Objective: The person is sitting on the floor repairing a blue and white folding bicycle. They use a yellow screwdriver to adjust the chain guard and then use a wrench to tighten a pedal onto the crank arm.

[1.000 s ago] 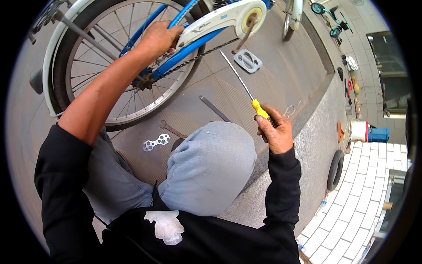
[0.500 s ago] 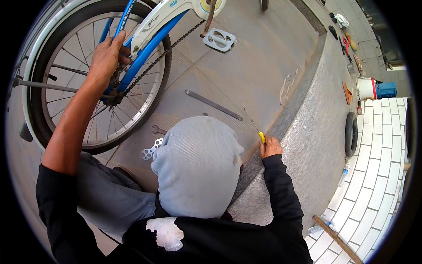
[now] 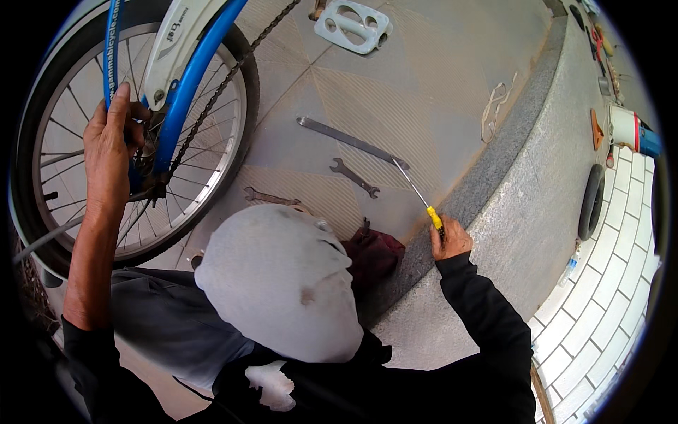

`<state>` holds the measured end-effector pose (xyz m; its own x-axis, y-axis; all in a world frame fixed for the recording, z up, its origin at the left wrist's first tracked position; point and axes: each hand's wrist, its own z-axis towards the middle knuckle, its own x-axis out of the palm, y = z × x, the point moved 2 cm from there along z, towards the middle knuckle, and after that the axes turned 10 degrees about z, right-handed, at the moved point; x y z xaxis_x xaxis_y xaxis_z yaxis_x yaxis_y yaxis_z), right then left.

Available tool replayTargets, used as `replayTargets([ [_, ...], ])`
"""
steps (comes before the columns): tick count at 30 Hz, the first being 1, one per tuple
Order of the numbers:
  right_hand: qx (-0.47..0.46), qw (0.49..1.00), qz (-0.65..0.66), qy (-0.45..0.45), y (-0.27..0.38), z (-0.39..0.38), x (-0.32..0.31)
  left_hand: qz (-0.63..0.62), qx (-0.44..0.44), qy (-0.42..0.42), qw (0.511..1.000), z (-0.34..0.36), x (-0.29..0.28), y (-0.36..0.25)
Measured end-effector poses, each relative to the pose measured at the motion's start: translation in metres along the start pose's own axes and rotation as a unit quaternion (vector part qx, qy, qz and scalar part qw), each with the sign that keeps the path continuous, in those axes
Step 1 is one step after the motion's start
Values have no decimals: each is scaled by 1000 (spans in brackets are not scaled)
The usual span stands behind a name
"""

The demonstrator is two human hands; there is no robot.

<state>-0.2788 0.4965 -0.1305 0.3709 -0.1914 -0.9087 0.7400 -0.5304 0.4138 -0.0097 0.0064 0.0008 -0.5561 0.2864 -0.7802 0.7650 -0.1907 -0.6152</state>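
My left hand [image 3: 109,159] is closed around a blue frame tube [image 3: 111,60] beside the rear wheel [image 3: 236,116] of a bicycle. Its fingertips are partly hidden near the hub. On the right, a screwdriver [image 3: 434,215] with a yellow handle sits in my right hand [image 3: 450,239], over the stone ledge. Its shaft points up and left, the tip at the end of a flat metal bar [image 3: 346,141] on the floor. Two open-ended wrenches, one dark wrench [image 3: 354,177] and one rusty wrench [image 3: 272,197], lie below the bar.
A light grey rounded cloth shape [image 3: 275,283] blocks the lower middle. Beside it is a maroon cloth item [image 3: 374,258]. The grey pedal [image 3: 353,27] juts out at the top. Along the right runs a raised ledge [image 3: 494,212], with a black rubber ring [image 3: 592,203] beyond.
The view has shifted, bringing the bicycle further left and the wrenches and maroon item into sight. The holed metal plate is now hidden. Both hands keep their holds.
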Motion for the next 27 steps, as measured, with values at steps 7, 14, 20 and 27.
replayTargets([
  [7, 20, 999, -5, 50, -1, 4, -3, -28, -47, 11, 998, 2, -1, -2],
  [14, 10, 997, -14, 77, -17, 1, 6, -53, -78, 38, 995, 4, 1, -7],
  [20, -9, 994, -22, 106, 3, 12, -7, -23, -81, 4, 996, -1, 0, -16],
  [27, -21, 998, 8, 62, 4, 3, -9, 88, -41, -46, 994, 11, 8, 14],
])
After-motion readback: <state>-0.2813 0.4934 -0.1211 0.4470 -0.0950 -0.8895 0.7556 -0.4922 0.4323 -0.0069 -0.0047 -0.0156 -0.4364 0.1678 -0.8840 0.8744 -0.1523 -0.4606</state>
